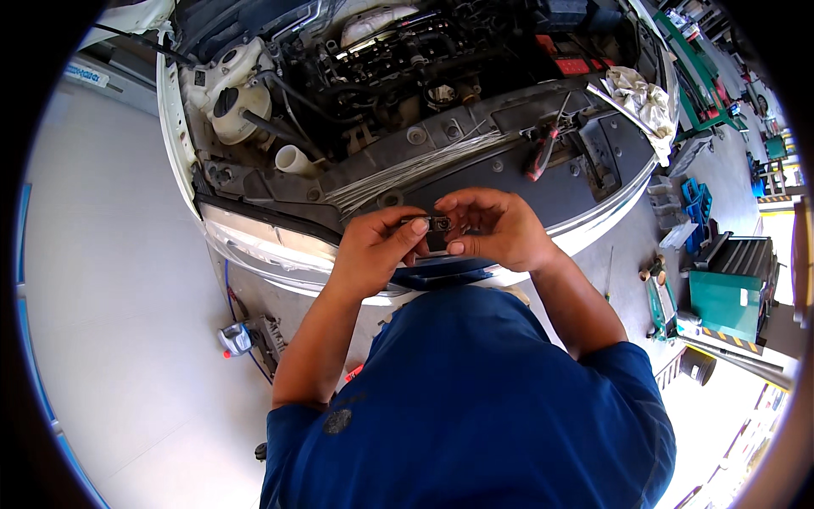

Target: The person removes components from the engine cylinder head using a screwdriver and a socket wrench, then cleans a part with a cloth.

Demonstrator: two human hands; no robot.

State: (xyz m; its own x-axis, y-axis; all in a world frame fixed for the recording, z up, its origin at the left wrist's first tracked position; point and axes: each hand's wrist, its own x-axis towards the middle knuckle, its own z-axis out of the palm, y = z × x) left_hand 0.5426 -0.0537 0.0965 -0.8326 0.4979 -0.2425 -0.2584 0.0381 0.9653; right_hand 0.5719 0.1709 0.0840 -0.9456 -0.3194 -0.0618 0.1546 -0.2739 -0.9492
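Note:
Over the front edge of an open engine bay, my left hand (377,254) pinches a small dark part (437,224) between thumb and fingers. My right hand (500,233) is just to the right of it, fingers curled but apart from the thumb; whether a fingertip touches the part is unclear. Behind my hands, a bundle of thin silvery rods (398,174) lies along the dark front panel (606,170). A red-and-black handled tool (538,157) rests on that panel to the right.
Around me are the car's bumper (271,263), a white reservoir (242,119), a white cup-like piece (290,159), a crumpled cloth (636,93), a green floor jack (660,301), a green tool cart (725,301) and a jug (233,339) on the floor.

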